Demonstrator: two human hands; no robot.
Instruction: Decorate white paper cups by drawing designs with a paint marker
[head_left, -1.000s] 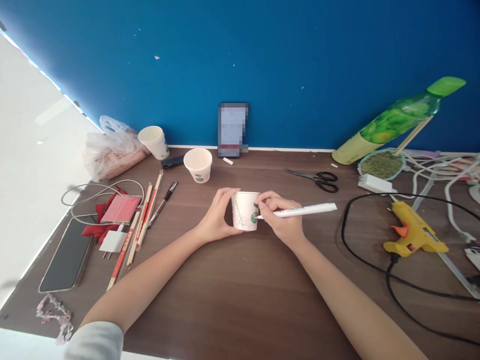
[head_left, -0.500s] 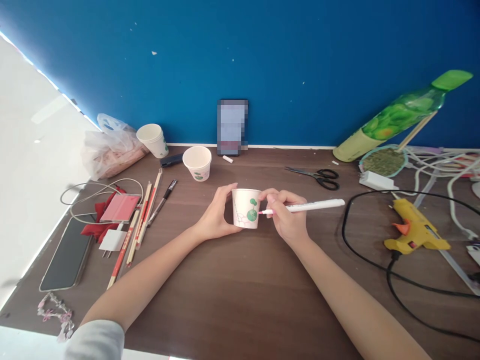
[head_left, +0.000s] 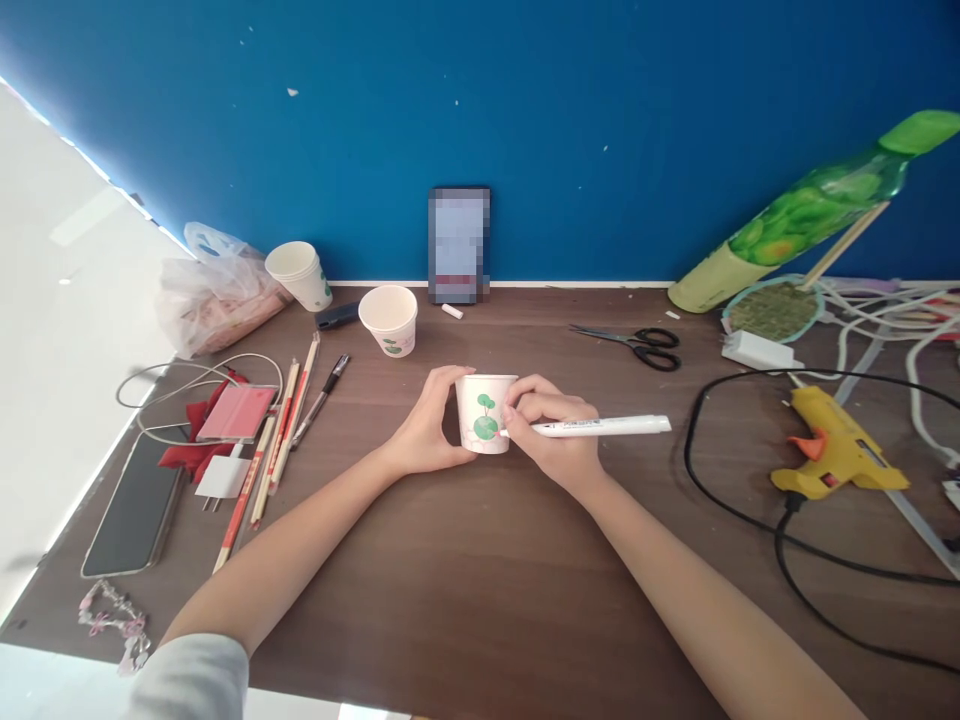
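Note:
A small white paper cup (head_left: 484, 412) with a green leaf print stands upright on the brown table (head_left: 465, 590), mid-centre. My left hand (head_left: 427, 428) is wrapped round its left side and grips it. My right hand (head_left: 555, 435) pinches a white marker (head_left: 600, 427) lying nearly level, its pink tip touching the cup's right lower side. Faint pink lines show on the cup wall.
A second paper cup (head_left: 389, 320) and stacked cups (head_left: 301, 274) stand at the back left by a plastic bag (head_left: 214, 295). Chopsticks (head_left: 281, 435), a pen, a phone (head_left: 131, 510) and cables lie left. Scissors (head_left: 637, 345), a yellow glue gun (head_left: 836, 450) with black cord, and a green bottle (head_left: 795, 225) are right.
The cup has been turned so its green print now faces me. The marker tip lifted off, then came back to the cup's side, lower down.

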